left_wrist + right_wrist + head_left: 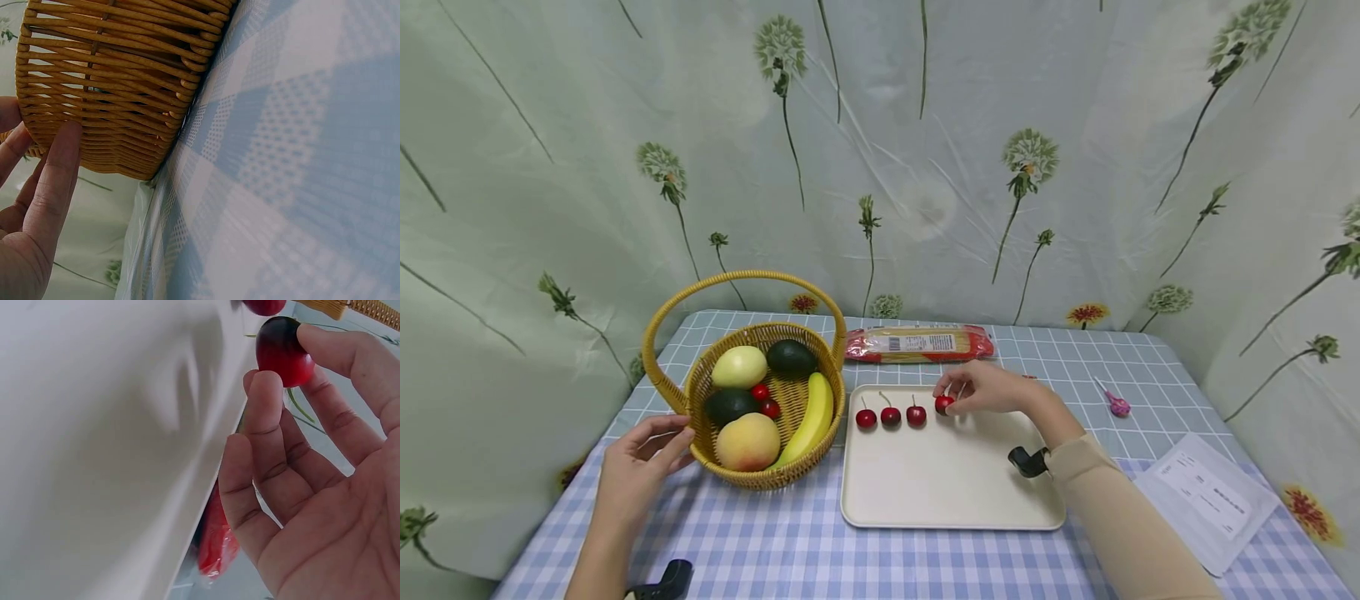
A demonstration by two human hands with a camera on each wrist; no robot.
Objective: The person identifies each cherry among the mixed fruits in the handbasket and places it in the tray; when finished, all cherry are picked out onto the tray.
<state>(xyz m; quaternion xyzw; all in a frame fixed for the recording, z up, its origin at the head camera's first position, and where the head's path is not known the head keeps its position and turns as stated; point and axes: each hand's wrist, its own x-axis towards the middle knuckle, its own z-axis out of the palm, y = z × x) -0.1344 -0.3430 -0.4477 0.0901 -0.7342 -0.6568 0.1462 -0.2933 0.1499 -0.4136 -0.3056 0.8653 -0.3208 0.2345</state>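
Observation:
In the head view, my right hand (985, 388) pinches a red cherry (943, 405) between thumb and fingers at the far side of a cream tray (955, 492). The right wrist view shows that cherry (282, 353) dark at one end, with its green stem hanging past the fingers. Several cherries (891, 417) with stems lie in a row to its left on the tray. My left hand (643, 458) touches the left side of a yellow wicker basket (775, 479), fingers fairly straight against the weave (119, 94).
The basket holds a banana (808, 425), a peach (748, 442), avocados (792, 358), a pale yellow fruit (739, 367) and small red fruits (770, 408). A noodle packet (917, 343) lies behind the tray. To the right are a lollipop (1117, 406) and a white packet (1206, 500).

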